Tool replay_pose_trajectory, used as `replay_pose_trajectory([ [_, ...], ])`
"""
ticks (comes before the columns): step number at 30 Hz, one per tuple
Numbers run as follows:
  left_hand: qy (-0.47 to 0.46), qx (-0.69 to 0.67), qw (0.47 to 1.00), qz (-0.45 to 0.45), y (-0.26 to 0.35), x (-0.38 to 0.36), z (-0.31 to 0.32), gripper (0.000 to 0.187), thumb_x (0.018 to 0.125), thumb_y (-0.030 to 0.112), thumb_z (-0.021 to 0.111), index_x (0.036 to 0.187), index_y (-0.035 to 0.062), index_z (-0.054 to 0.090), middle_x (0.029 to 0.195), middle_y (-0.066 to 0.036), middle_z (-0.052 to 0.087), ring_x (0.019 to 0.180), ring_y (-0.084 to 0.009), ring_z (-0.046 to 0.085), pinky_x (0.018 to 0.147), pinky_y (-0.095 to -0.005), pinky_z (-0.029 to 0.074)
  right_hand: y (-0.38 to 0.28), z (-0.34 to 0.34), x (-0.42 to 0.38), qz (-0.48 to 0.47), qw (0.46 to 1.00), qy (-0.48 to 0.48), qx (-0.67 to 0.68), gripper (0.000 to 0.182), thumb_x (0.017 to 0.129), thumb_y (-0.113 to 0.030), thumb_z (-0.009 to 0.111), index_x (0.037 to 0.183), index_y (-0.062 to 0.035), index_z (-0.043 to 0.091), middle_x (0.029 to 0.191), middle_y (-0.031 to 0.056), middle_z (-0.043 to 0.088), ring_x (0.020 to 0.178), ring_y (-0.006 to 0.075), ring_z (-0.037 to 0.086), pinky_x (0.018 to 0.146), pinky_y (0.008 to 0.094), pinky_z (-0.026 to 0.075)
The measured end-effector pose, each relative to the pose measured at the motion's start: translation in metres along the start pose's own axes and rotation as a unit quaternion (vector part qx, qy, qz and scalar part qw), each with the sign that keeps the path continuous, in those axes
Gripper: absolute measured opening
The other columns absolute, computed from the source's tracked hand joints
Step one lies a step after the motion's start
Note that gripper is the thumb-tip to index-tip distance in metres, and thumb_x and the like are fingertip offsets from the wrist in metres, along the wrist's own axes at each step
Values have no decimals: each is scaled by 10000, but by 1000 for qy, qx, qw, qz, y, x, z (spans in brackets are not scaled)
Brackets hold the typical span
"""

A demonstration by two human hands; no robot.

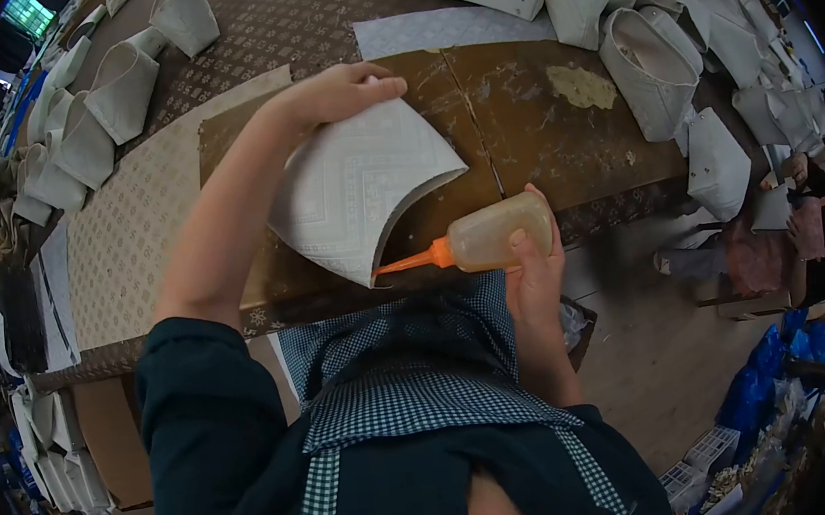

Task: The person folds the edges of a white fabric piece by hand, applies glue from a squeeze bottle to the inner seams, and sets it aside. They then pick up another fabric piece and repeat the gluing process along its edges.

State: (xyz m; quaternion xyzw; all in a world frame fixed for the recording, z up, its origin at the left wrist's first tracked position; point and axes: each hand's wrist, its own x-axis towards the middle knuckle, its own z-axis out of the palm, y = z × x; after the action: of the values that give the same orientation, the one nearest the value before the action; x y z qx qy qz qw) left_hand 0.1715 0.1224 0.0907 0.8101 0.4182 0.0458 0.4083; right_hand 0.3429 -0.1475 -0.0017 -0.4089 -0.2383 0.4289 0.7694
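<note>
A white embossed bag body (370, 187) lies tilted on the brown work board, its curved open rim facing my right side. My left hand (350, 95) grips its far edge, the thumb lying along the top and the other fingers partly hidden. A clear squeeze bottle (500, 231) with an orange nozzle and yellowish contents is in my right hand (535, 270), held on its side. The orange nozzle (413, 260) points left, its tip right at the bag body's near lower corner.
Several similar white bag bodies (652, 71) crowd the right side of the table, and more (122, 92) stand at the left. A white quilted sheet (449, 29) lies behind the worn board (516, 96). Another person (803, 237) sits at the right beyond the table edge.
</note>
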Motion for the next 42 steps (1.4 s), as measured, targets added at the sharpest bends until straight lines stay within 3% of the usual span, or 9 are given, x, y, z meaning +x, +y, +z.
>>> replay_pose_trajectory([
  [3, -20, -5, 999, 27, -3, 10, 4, 673, 865, 534, 645, 1326, 51, 567, 1247, -209, 599, 1178, -300, 559, 998, -374, 434, -7, -4, 1, -16, 1000, 18, 16, 637, 849, -45, 660, 1428, -8, 397, 1241, 90, 551, 1122, 177, 562, 1000, 333, 467],
  [6, 83, -55, 991, 90, -1, -7, -8, 474, 850, 410, 710, 1206, 100, 669, 1160, -140, 628, 1008, -209, 618, 889, -335, 485, -19, -3, 1, -38, 998, 36, 41, 660, 847, -31, 661, 1441, -19, 375, 1253, 85, 534, 1132, 182, 552, 1014, 346, 463],
  [7, 168, -59, 975, 132, 7, -21, -13, 360, 879, 256, 698, 1186, 69, 672, 1086, -53, 666, 951, -114, 604, 837, -286, 499, -23, -2, 0, -47, 997, 41, 47, 666, 850, -25, 654, 1448, -22, 362, 1263, 88, 524, 1140, 188, 548, 1018, 357, 464],
  [10, 257, -117, 925, 255, 13, -63, -32, 362, 869, 200, 695, 1190, 38, 660, 1237, -90, 612, 1115, -160, 563, 958, -298, 444, -25, 0, 6, -101, 993, 48, 42, 688, 850, -14, 646, 1464, -35, 337, 1283, 94, 504, 1159, 204, 534, 1029, 382, 464],
  [13, 315, -133, 877, 337, -6, -75, -21, 349, 825, 171, 747, 1151, 60, 693, 1286, -94, 571, 1156, -175, 545, 960, -294, 444, -22, 11, 13, -114, 992, 61, 11, 695, 836, 15, 655, 1461, -44, 355, 1312, 87, 496, 1188, 195, 516, 1027, 362, 460],
  [19, 367, -160, 844, 357, -22, -83, -9, 347, 828, 174, 732, 1145, 42, 682, 1297, -117, 571, 1203, -210, 518, 1013, -343, 406, -10, 18, 20, -165, 966, 30, -199, 684, 817, 104, 580, 1454, -42, 377, 1329, 98, 496, 1174, 183, 521, 1022, 338, 450],
  [22, 369, -160, 844, 356, -21, -84, -8, 348, 823, 179, 735, 1140, 45, 682, 1302, -117, 567, 1203, -211, 516, 1011, -343, 404, -7, 14, 18, -167, 960, 16, -225, 711, 784, 83, 662, 1435, -54, 413, 1384, 75, 479, 1184, 172, 506, 1012, 315, 440],
  [28, 366, -170, 845, 351, -19, -83, -2, 347, 817, 177, 740, 1137, 52, 684, 1316, -115, 552, 1206, -213, 512, 1010, -343, 405, -9, 8, 13, -215, 939, 7, -268, 727, 754, 87, 668, 1425, -54, 425, 1365, 77, 487, 1183, 185, 510, 1008, 325, 443],
  [42, 392, -132, 833, 367, -18, -86, 4, 351, 797, 137, 743, 1133, 55, 683, 1319, -127, 557, 1218, -229, 513, 1023, -351, 401, -3, 23, -2, -164, 973, 79, -139, 711, 811, 25, 639, 1457, -32, 349, 1315, 103, 483, 1178, 208, 501, 1039, 351, 420],
])
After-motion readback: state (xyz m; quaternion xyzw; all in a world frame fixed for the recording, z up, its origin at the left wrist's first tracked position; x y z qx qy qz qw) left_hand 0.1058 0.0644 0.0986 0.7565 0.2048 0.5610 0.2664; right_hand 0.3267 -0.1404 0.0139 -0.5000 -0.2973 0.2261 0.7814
